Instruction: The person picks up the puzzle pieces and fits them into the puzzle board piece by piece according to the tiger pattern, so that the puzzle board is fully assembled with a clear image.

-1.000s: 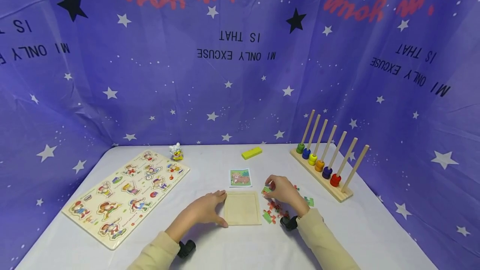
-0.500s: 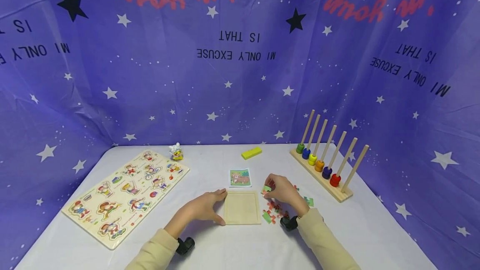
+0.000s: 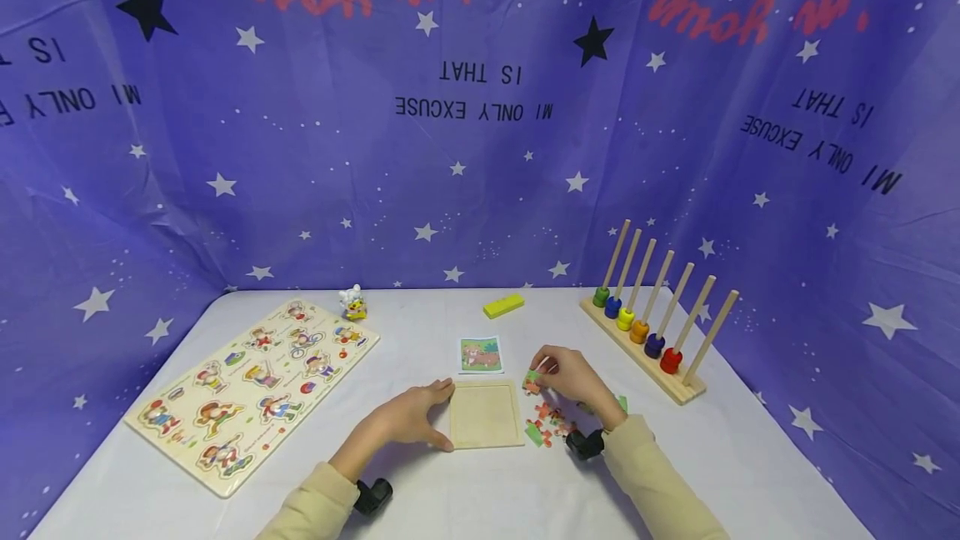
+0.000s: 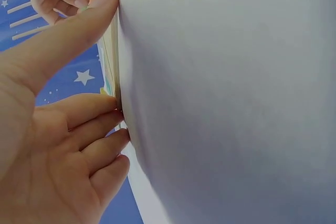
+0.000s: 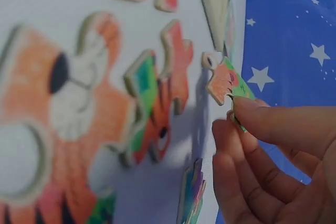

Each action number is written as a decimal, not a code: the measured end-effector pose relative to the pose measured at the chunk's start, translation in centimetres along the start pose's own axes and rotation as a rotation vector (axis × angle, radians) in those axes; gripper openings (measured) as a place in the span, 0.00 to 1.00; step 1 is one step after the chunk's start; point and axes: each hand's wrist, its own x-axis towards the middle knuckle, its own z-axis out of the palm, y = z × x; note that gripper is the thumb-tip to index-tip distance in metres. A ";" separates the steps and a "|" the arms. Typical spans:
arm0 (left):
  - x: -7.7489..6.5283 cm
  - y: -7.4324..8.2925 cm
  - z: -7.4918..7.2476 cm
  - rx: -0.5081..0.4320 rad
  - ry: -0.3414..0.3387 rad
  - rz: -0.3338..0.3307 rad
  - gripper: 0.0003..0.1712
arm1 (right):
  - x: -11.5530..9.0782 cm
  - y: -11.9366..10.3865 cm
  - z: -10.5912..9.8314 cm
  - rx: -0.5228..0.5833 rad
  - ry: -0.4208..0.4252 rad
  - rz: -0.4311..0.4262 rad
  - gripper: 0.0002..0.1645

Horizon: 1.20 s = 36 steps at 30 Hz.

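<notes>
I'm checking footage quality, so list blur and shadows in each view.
Head: backdrop lettering crisp enough to read, soft shadow near the left hand; left wrist: broad soft shadow across the white table; right wrist: nearest puzzle piece blurred, the held piece in the right hand sharper.

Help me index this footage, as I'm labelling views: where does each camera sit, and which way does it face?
Head: worn on the head, facing forward and down over the table toward the purple curtain; left hand, right hand and beige sleeves show.
Left wrist: worn there, looking at the left hand at the wooden tray; the right hand shows beyond.
Right wrist: worn there, facing the pinched puzzle piece, loose pieces and curtain; only the right hand shows.
Head and right wrist share the pinched piece.
</notes>
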 end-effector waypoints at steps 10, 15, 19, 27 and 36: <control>0.0 0.2 0.1 -0.031 0.017 -0.020 0.55 | -0.1 -1.4 -0.5 0.074 0.016 -0.102 0.06; 0.2 0.3 0.2 -0.025 0.018 -0.037 0.55 | 0.1 -2.4 0.0 0.096 -0.021 -0.164 0.07; 0.2 0.5 0.2 -0.022 0.018 -0.040 0.55 | 0.3 -3.3 0.6 0.112 -0.054 -0.182 0.07; 0.0 0.8 0.0 -0.026 0.021 -0.049 0.55 | 1.1 -4.2 2.4 0.119 -0.113 -0.178 0.05; 0.0 0.3 0.2 -0.018 0.042 -0.035 0.54 | 2.3 -5.5 4.8 0.112 -0.145 -0.190 0.04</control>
